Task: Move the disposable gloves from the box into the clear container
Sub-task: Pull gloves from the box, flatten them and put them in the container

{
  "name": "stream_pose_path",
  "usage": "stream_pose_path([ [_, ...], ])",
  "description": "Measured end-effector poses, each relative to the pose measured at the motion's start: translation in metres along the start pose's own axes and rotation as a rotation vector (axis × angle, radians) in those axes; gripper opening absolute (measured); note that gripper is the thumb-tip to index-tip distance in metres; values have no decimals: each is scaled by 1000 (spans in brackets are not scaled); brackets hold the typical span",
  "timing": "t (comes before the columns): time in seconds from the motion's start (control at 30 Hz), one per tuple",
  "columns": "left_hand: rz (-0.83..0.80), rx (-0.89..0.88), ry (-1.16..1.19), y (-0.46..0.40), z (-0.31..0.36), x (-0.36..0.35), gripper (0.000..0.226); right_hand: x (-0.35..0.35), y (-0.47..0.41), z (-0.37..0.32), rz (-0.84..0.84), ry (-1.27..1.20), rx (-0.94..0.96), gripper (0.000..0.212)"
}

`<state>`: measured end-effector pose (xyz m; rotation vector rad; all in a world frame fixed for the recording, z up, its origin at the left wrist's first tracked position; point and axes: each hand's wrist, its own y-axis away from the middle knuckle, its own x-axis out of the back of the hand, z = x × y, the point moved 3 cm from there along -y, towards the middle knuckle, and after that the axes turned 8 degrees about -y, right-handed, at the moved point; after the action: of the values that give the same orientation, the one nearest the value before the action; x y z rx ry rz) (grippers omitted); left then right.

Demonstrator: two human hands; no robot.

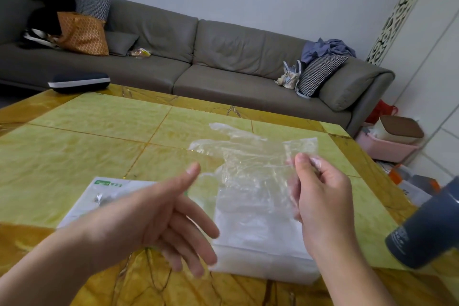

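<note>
**One clear glove held up above the container**

The right hand (323, 196) pinches a thin, see-through disposable glove (248, 154) by its cuff edge, thumb on the near side and curled fingers behind the film. The glove hangs spread in the air directly above the clear container (260, 238), its finger shapes pointing away toward the sofa (198, 57) and to the left.

The clear container sits on the desk (87, 131) near the front edge, and whitish, crumpled film fills it; how many gloves lie inside I cannot tell.

Left of the container, the left hand (159, 218) hovers with its fingers relaxed and apart and the thumb raised, holding nothing. Its fingertips reach over the container's left rim; whether they touch it is unclear.

Just left of the container, partly under the left hand, lies the flat white glove box (104, 196) with a green label at its far corner.

Right of the container, at the desk's right edge, a dark grey bottle (427, 228) juts into view, tilted.

Beyond the container, at the desk's far left corner, rests a dark case (79, 82) with a white band. Behind it runs the grey sofa, with cushions, bags and clothes piled on it.
</note>
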<state>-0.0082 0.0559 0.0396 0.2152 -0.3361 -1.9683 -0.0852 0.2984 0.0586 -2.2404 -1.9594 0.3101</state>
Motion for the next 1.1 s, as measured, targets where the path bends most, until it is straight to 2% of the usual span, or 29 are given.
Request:
stream_pose_path([
  [0.07, 2, 70, 17, -6, -4, -21, 95, -6, 5, -1, -35, 7, 15, 26],
  [0.23, 338, -68, 215, -22, -8, -51, 43, -18, 13, -1, -101, 29, 42, 26],
  [0.33, 415, -157, 169, -21, -5, -48, 19, -15, 12, -2, -88, 29, 44, 26],
  [0.43, 488, -242, 95, -21, -4, -46, 7, -9, 7, -1, -41, -10, 25, 26],
  [0.57, 488, -326, 31, -23, -8, -47, 15, -5, 3, 1, -9, -67, -28, 23],
  [0.7, 444, -297, 239, -26, -8, -53, 26, -8, 5, 0, -70, -44, -24, 22],
  [0.8, 517, -338, 101, -27, -6, -53, 9, -2, 3, 2, -55, 0, -25, 22],
  [0.93, 433, -370, -144, -23, 2, -54, 23, 19, -9, 9, 45, 42, -78, 23],
  [1.0, 391, -397, -162, -21, 9, -54, 21, 30, -14, 11, 68, 55, -102, 23],
  [1.1, 428, -476, -120, -14, 21, -51, 18, 41, -18, 16, 52, 96, -185, 23],
])
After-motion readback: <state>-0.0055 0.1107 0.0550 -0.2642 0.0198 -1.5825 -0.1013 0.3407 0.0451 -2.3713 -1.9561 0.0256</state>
